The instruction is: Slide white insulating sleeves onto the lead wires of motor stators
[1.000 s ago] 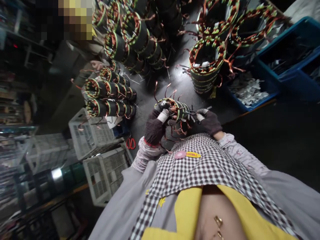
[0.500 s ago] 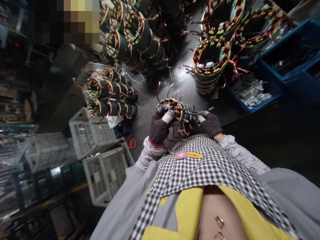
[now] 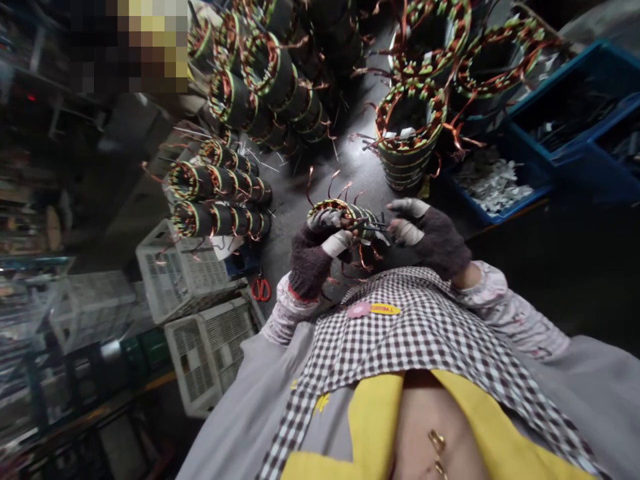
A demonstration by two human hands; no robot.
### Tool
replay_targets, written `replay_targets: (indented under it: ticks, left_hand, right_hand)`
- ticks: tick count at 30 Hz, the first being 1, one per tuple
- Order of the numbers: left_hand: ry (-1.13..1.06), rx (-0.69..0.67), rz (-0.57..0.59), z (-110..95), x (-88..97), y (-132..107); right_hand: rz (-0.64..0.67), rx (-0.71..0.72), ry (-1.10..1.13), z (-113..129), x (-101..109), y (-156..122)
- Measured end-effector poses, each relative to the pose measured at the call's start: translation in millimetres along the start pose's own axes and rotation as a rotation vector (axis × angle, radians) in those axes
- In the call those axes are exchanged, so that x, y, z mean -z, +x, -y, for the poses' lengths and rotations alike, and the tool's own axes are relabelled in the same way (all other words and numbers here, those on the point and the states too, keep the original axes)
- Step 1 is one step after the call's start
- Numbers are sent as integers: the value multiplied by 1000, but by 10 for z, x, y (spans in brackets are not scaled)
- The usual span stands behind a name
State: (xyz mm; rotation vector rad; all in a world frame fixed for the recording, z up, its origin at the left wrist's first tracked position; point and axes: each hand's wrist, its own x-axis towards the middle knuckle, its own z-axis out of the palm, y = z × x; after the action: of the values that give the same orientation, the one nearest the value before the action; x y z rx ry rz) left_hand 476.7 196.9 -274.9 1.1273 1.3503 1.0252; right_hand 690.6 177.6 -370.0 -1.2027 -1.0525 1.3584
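A stator core (image 3: 373,220) with copper windings lies on the dark table before me, its bare copper leads (image 3: 367,257) sticking out. My left hand (image 3: 323,240), in a dark fingerless glove with wrapped fingertips, pinches wire leads at the stator's near end. Thin black sleeves (image 3: 373,225) reach from that grip towards the right. Just beyond their ends is my right hand (image 3: 427,233), gloved likewise, with thumb and forefinger apart; I see nothing held in it. Contact between its thumb and the sleeves cannot be made out.
Stacked stators (image 3: 220,180) lie at the left, and larger upright stators (image 3: 410,140) stand at the back right. A blue bin (image 3: 537,193) holds white pieces. Red-handled scissors (image 3: 261,288) lie near white plastic crates (image 3: 210,347). Part of another person shows at the top left.
My right hand has drawn back from the black sleeves, and its thumb and forefinger have parted. My left hand keeps its pinch at the stator. The view has shifted slightly.
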Motion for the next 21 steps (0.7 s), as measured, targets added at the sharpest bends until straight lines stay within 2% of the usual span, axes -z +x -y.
replay_targets:
  ticks: [2, 4, 6, 8, 10, 11, 13, 15, 17, 21]
  left_hand:
    - [1, 9, 67, -23, -89, -8]
    - [6, 30, 92, -7, -104, 18]
    - [3, 22, 15, 52, -11, 83]
    - [-6, -39, -166, 149, 155, 187]
    - [21, -96, -353, 270, 318, 307]
    - [63, -94, -404, 330, 377, 361]
    - [196, -33, -382, 432, 435, 438]
    - [329, 31, -277, 498, 432, 471]
    - [400, 29, -218, 534, 410, 475]
    - [408, -6, -227, 582, 398, 474]
  right_hand:
    - [142, 36, 68, 315, -62, -43]
    - [146, 46, 90, 396, -74, -21]
    - [26, 23, 124, 186, -11, 32]
    - [-99, -49, 126, -241, 85, 80]
    - [-146, -192, 14, -725, 144, 104]
    - [-150, -274, -54, -935, 145, 110]
    - [-145, -394, -161, -1231, 89, 122]
    - [-105, -448, -246, -1347, -9, 153]
    - [-50, -464, -327, -1340, -95, 198]
    - [-12, -496, -398, -1262, -126, 249]
